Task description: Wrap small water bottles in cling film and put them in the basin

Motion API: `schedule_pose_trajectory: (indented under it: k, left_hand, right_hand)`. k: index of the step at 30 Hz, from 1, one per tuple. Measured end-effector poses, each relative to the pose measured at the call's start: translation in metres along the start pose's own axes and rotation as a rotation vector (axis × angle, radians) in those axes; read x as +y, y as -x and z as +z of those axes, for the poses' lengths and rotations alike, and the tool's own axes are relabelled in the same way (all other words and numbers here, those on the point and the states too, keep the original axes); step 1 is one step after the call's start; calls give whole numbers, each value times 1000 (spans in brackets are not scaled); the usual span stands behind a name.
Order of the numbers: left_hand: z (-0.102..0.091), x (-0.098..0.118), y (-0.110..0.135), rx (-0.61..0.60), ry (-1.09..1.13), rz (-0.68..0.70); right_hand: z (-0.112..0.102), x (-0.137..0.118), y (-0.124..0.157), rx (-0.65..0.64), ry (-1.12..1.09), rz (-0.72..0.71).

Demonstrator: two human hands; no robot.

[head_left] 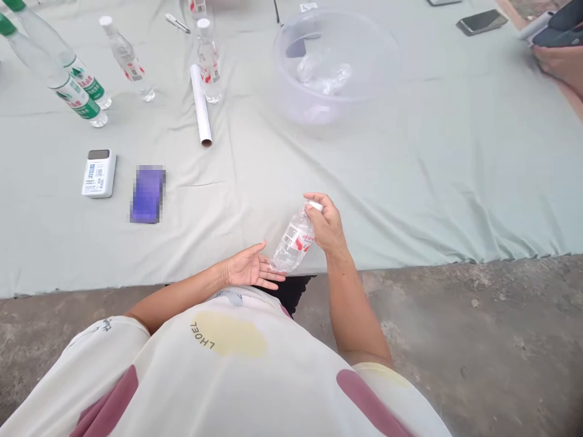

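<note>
A clear plastic water bottle (294, 243) with a red and white label and a white cap tilts over the table's near edge. Fingers of my right hand (327, 226) grip it around the cap and neck. What looks like thin clear film wraps the bottle. My left hand (250, 267) is palm up with fingers spread, close to the bottle's base; whether the fingertips touch it I cannot tell.
On the cloth-covered table (387, 200) stand a clear basin (337, 97) with crumpled clear plastic inside, a white roll (200, 109), a bottle (209, 60), another bottle (127, 57), green-capped bottles (68, 85), a white device (99, 175), a purple blurred object (147, 194) and a phone (483, 23).
</note>
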State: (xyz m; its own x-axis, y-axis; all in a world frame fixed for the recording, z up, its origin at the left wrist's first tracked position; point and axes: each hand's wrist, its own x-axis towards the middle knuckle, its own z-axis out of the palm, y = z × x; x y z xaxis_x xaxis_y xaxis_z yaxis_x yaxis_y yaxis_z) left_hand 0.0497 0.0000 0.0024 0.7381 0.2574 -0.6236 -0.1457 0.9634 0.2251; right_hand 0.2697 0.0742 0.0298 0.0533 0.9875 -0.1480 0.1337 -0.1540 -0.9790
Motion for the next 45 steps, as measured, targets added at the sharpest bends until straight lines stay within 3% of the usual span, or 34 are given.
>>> schedule_pose_trajectory:
  k: [4, 6, 8, 11, 14, 16, 18, 22, 24, 28, 30, 34, 36, 40, 45]
  left_hand:
    - [1, 4, 6, -97, 101, 87]
    - [10, 11, 13, -177, 108, 155]
    - [20, 19, 20, -175, 66, 227]
    - [28, 32, 27, 26, -60, 339]
    - [20, 47, 30, 252, -124, 522]
    - [11, 59, 32, 323, -131, 670]
    - [3, 72, 34, 337, -147, 805]
    - [-12, 102, 34, 263, -189, 1037]
    - [-21, 111, 30, 295, -175, 1105]
    - [-41, 106, 16, 440, -275, 1078]
    - [-47, 91, 9, 511, -560, 1023]
    - [-49, 52, -3, 541, -1500, 923]
    - [-47, 38, -7, 586, -1791, 877]
    - [-47, 28, -12, 676, -2049, 845]
    - [-50, 22, -14, 722, -2132, 868]
  right_hand:
    - [15, -35, 28, -77, -156, -246]
    - [28, -50, 37, -169, -211, -373]
    - [42, -62, 41, -255, -153, -495]
    - [64, -74, 38, -270, 25, -617]
    - [83, -81, 33, -349, 33, -621]
    - [94, -83, 28, -434, -26, -641]
    - [104, -82, 17, -425, -46, -649]
    - [118, -80, -31, -285, 29, -472]
    - [123, -83, -65, -222, 37, -392]
    - [130, -102, -140, -140, 114, -429]
    - [134, -112, -180, -88, 212, -511]
    - [142, -128, -262, 88, 379, -669]
    - [150, -133, -296, 183, 395, -701]
    - [172, -141, -334, 260, 431, -698]
    - [199, -137, -343, 123, 450, -577]
